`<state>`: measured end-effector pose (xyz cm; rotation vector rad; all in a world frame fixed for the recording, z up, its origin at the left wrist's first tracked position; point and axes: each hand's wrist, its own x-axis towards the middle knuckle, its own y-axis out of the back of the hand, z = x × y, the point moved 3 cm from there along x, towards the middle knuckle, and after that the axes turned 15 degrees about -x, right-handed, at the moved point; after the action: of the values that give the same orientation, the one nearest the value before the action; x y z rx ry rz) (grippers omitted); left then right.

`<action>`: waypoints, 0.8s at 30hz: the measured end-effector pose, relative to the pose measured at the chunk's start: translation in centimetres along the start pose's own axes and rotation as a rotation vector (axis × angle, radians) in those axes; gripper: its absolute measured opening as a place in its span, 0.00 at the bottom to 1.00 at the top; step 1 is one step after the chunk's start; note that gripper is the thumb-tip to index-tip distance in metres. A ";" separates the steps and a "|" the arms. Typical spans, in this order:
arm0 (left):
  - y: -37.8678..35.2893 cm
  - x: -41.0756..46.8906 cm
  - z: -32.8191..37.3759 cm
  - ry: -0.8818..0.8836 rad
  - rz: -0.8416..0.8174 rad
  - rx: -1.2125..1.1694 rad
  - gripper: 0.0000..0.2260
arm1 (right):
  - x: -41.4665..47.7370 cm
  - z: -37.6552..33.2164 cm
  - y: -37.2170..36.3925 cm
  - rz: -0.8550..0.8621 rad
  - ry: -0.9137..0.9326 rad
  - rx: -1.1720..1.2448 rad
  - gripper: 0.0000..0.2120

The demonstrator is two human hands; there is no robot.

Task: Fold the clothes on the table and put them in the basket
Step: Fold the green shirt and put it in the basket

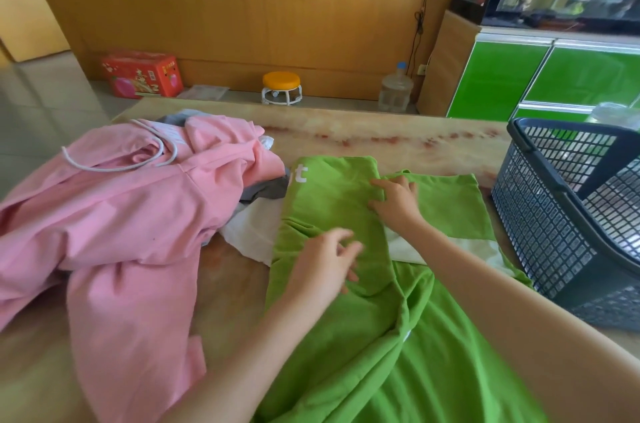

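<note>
- Green shirt (329, 201), soft matte knit with white lettering, lies mid-table (381, 142), partly folded: one side is turned in and the near end is rumpled.
- Right hand (396, 201) pinches the fold's edge. Left hand (323, 263) rests on the cloth, fingers loose, gripping nothing.
- Pink hoodie (131, 214), corded, lies heaped unfolded over grey and white pieces.
- Basket (540, 232), stiff dark plastic mesh, beside the shirt, shows no clothes, so the task looks barely begun.

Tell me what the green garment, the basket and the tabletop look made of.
Green garment: soft matte knit, likely cotton, judging by its limp folds and creases. Basket: dark rigid plastic, going by its moulded grid walls. Tabletop: glossy marble-look stone or laminate, beige with reddish veins; which one cannot be told.
</note>
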<state>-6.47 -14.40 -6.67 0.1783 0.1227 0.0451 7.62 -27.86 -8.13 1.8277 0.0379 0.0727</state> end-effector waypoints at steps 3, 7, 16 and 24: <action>5.6 0.9 -1.3 -0.077 0.271 0.254 0.16 | 0.3 -2.1 0.9 0.021 0.077 0.015 0.23; 8.3 -0.3 -5.0 0.125 0.272 0.252 0.19 | 1.7 -6.1 0.6 -0.005 0.166 0.020 0.25; 9.2 -0.5 -6.7 0.121 0.148 0.243 0.23 | 6.7 -12.8 -1.3 -0.087 0.133 -0.147 0.21; 9.0 -2.5 -7.7 0.094 0.113 0.360 0.24 | 7.0 -12.0 -4.3 0.107 0.057 0.021 0.18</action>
<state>-10.23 -4.33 -12.25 0.5431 0.2142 0.1445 13.78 -14.68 -9.05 1.8478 -0.0193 0.2000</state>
